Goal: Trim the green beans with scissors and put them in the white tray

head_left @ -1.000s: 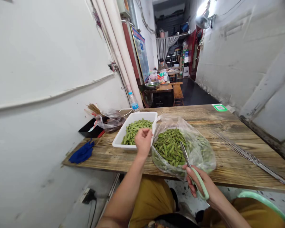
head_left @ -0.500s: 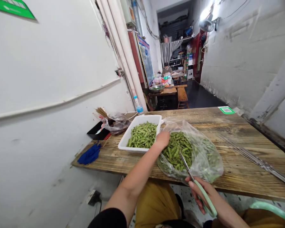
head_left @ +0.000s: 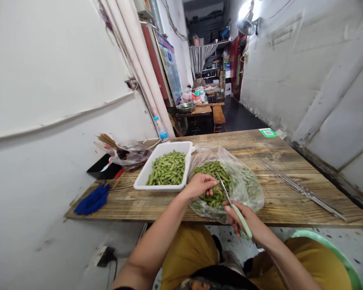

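My left hand (head_left: 202, 185) is closed in a pinch on an edamame pod (head_left: 217, 187) above the clear plastic bag (head_left: 251, 189). More edamame pods (head_left: 211, 167) fill the mouth of that bag. In my right hand (head_left: 240, 219) are scissors (head_left: 225, 192) with pale green handles, their blade tips close to my left fingertips. Whether the blades touch the pod I cannot tell. Left of the bag stands a white plastic tray (head_left: 141, 183) with a heap of green pods (head_left: 168, 169) in it.
Metal skewers (head_left: 302, 189) lie on the wooden table (head_left: 278, 213) at right. A water bottle (head_left: 161, 131), a black box (head_left: 104, 167) with sticks and a blue cloth (head_left: 92, 200) are at left. Below right is a green basin (head_left: 320, 237). A person (head_left: 199, 81) sits far back.
My left hand has come out of the pods in the bag and moved toward the scissors, now pinching a pod. The right hand still holds the scissors. The camera view has shifted right.
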### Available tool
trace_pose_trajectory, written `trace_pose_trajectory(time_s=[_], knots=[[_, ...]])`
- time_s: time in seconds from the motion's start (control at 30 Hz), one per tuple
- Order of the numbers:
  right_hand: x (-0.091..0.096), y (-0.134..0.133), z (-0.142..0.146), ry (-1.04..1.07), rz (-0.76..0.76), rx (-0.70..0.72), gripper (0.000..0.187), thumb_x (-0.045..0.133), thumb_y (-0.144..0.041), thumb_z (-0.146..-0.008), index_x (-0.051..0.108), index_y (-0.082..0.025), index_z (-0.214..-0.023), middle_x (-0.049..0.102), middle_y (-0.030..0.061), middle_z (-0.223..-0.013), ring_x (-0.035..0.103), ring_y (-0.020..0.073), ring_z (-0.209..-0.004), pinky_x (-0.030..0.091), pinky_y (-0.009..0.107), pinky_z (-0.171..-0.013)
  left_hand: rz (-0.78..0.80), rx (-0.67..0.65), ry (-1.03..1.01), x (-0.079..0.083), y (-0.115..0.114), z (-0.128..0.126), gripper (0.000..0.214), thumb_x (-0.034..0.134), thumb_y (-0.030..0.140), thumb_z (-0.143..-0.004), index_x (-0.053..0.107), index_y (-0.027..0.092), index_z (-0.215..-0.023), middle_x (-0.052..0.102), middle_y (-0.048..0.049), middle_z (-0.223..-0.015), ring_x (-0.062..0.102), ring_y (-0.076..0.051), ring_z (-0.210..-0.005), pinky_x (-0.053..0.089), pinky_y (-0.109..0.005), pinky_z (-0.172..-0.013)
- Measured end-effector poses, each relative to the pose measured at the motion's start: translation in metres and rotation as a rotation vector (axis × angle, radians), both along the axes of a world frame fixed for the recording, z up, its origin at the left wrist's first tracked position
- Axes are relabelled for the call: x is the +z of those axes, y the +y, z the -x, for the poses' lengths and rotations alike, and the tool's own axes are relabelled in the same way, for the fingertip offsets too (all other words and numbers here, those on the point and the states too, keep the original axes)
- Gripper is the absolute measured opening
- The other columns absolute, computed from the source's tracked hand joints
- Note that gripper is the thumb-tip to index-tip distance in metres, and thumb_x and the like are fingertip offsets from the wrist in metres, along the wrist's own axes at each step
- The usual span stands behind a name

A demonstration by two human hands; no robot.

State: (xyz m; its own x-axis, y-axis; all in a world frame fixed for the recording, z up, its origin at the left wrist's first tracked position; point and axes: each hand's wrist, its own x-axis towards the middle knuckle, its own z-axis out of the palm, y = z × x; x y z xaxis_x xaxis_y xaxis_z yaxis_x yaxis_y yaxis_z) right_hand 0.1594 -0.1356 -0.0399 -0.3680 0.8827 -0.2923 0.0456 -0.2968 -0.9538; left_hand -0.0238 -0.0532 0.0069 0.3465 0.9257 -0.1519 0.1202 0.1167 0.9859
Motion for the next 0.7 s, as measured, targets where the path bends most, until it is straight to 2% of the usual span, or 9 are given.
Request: trace_pose_trajectory(time_s=[0.13,0.27,0.4,0.5,0.6,0.7], knots=[[-0.001,-0.001,-0.002,-0.029,-0.085,-0.007,0.047,0.053,-0.058,-0.079,0.051,-0.019,-0.105,0.039,-0.0101,-0.049,0.037,0.0073,-0.036,0.034,0.019,-0.034,0.008,-0.016,-0.002,0.002,-0.005,-0.005,0.025,0.071,0.035,-0.065,0.069,0.011,-0.072,0.067,-0.0042,-0.063,0.05,-0.007,-0.04,0.036,-0.018,-0.04],[0.007,-0.004,-0.005,-0.079,-0.134,-0.009,0.049,0.054,-0.058,-0.078,0.054,-0.019,-0.107,0.035,-0.01,-0.047,0.034,0.0074,-0.038,0.031,0.019,-0.036,0.005,-0.013,-0.008,0.002,-0.008,-0.007,0.023,0.07,0.035,-0.065,0.068,0.013,-0.07,0.067,-0.0035,-0.062,0.049,-0.006,-0.04,0.035,-0.017,-0.04],[0.018,-0.005,-0.008,-0.144,-0.182,-0.013,0.042,0.058,-0.056,-0.076,0.057,-0.02,-0.098,0.034,-0.0094,-0.046,0.032,0.0072,-0.039,0.027,0.019,-0.037,0.012,-0.023,-0.017,0.003,-0.011,-0.006,0.023,0.071,0.036,-0.064,0.067,0.013,-0.066,0.067,-0.0031,-0.061,0.048,-0.006,-0.04,0.034,-0.016,-0.039],[0.017,-0.004,-0.008,-0.149,-0.172,-0.025,0.039,0.061,-0.056,-0.073,0.059,-0.02,-0.087,0.035,-0.0092,-0.044,0.03,0.0068,-0.037,0.025,0.019,-0.035,0.037,-0.045,-0.036,0.003,-0.011,-0.005,0.025,0.071,0.037,-0.064,0.066,0.012,-0.065,0.067,-0.0042,-0.062,0.048,-0.005,-0.04,0.034,-0.016,-0.038],[0.01,-0.003,-0.006,-0.112,-0.112,-0.061,0.042,0.062,-0.058,-0.071,0.057,-0.02,-0.089,0.034,-0.0104,-0.043,0.029,0.0068,-0.033,0.026,0.02,-0.033,0.129,-0.002,-0.143,-0.001,-0.009,-0.005,0.027,0.074,0.035,-0.062,0.064,0.011,-0.069,0.067,-0.0046,-0.063,0.05,-0.005,-0.041,0.036,-0.016,-0.04],[0.009,-0.006,-0.002,-0.007,-0.055,-0.115,0.047,0.057,-0.062,-0.072,0.052,-0.021,-0.094,0.041,-0.0088,-0.051,0.038,0.0089,-0.037,0.035,0.021,-0.034,0.22,0.096,-0.341,-0.005,-0.008,-0.007,0.027,0.074,0.03,-0.062,0.058,0.012,-0.073,0.066,-0.0042,-0.066,0.056,-0.007,-0.047,0.041,-0.016,-0.044]])
